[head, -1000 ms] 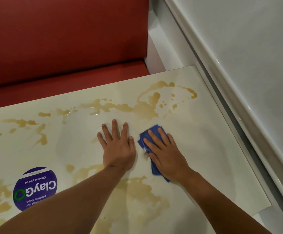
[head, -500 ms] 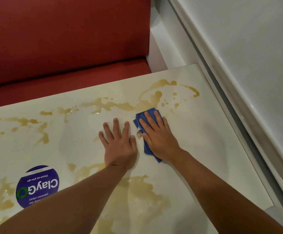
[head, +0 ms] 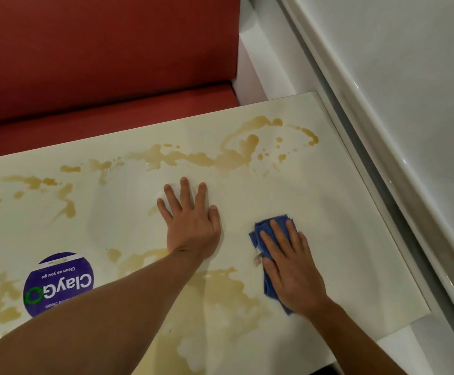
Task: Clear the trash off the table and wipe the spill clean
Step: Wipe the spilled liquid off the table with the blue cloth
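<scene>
Head view, single moment.

Left hand (head: 192, 226): flat on table (head: 355, 239), fingers straight and spread, palm down, holding nothing. Appears to brace.

Right hand (head: 290, 266): pressed flat on blue cloth (head: 270, 292), fingers extended over it, not curled round it. Cloth folded, pinned between palm and tabletop, edges showing ahead of the fingertips and beside the thumb.

Spill (head: 228, 158): tan liquid, streaked and pooled. One band beyond both hands' fingertips, running out past the left hand toward the far left. Second patch near the left forearm, between the two wrists and closer to the body. More pooling left of the left forearm, around purple round sticker (head: 58, 284).

Progress, as judged:
- No trash visible on table; that part looks done, though not all of the surface in view.
- Zone directly around and between the hands looks free of liquid; likely already wiped.
- Most of the spill unwiped: far band, near patch, left-side pools.
- Estimate: wiping at an early stage.

Red bench seat (head: 98, 117) beyond far table edge, unmarked as far as visible.
</scene>
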